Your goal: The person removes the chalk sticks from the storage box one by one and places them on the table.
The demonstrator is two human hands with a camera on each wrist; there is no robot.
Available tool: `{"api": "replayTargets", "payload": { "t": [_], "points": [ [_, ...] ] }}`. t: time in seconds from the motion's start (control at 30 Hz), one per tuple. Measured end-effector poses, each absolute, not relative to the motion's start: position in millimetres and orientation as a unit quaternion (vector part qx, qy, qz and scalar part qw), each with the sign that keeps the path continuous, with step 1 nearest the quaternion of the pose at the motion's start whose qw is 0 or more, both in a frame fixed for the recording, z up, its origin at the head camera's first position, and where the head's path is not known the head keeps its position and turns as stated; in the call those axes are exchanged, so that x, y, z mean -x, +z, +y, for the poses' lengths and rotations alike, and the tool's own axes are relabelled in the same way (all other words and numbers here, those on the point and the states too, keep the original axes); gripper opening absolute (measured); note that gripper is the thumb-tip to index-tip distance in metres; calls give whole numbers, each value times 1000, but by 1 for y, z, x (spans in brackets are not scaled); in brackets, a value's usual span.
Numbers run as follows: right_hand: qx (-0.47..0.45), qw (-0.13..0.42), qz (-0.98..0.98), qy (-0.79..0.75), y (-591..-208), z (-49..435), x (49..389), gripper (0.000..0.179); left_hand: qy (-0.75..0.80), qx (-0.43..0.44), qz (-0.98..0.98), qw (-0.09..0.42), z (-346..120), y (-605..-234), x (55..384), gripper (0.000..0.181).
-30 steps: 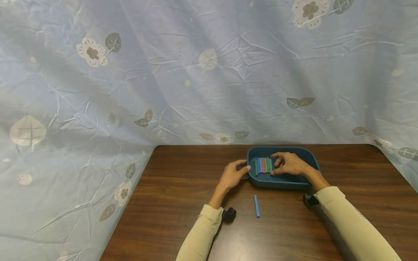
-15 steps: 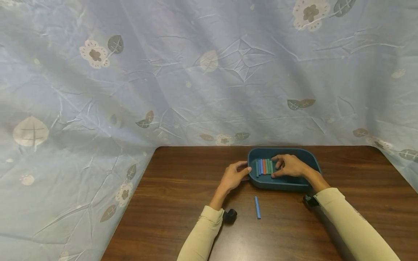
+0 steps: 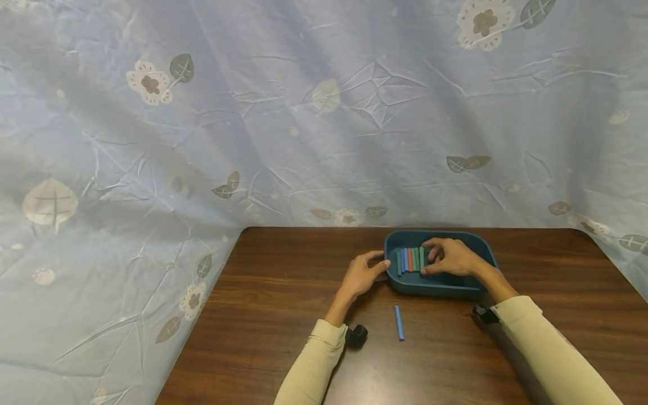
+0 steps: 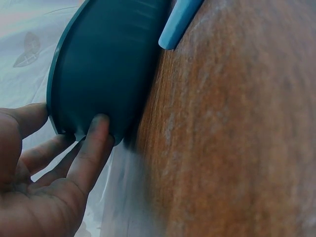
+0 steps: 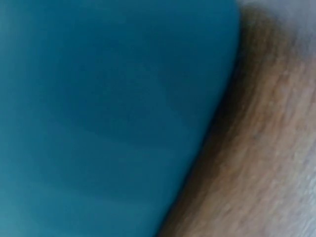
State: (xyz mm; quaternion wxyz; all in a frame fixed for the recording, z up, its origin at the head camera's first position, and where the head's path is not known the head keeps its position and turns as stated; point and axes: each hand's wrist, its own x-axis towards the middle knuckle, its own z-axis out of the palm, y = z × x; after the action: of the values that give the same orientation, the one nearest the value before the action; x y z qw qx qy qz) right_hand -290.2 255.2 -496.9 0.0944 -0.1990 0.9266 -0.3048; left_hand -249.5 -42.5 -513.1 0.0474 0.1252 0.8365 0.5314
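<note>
In the head view, a dark teal tray (image 3: 430, 290) holds a side-by-side row of coloured chalk sticks (image 3: 410, 260) at its left end. My right hand (image 3: 450, 257) reaches inside and pinches the rightmost green chalk stick (image 3: 422, 259) by its two ends, between thumb and fingers. At the tray's left end, my left hand (image 3: 360, 275) rests its fingertips on the outside. The left wrist view shows these fingers (image 4: 89, 163) spread and fairly straight against the tray wall (image 4: 108, 64). Only tray wall (image 5: 108, 118) and table appear in the right wrist view; the right fingers are out of its sight.
A lone blue chalk stick (image 3: 399, 323) lies on the brown wooden table (image 3: 283, 292) in front of the tray. A floral curtain (image 3: 304, 140) hangs right behind the table and along its left side.
The head view has shifted slightly. Both hands keep nearly the same places, the right at the green chalk stick and the left at the tray's end.
</note>
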Motion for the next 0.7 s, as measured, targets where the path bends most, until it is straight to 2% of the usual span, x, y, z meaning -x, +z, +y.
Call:
{"api": "replayTargets", "payload": {
  "t": [0.7],
  "points": [
    [246,45,915,-318,-450,230,249,83,531,-115,838,51,-41,-512,251,47]
  ]
}}
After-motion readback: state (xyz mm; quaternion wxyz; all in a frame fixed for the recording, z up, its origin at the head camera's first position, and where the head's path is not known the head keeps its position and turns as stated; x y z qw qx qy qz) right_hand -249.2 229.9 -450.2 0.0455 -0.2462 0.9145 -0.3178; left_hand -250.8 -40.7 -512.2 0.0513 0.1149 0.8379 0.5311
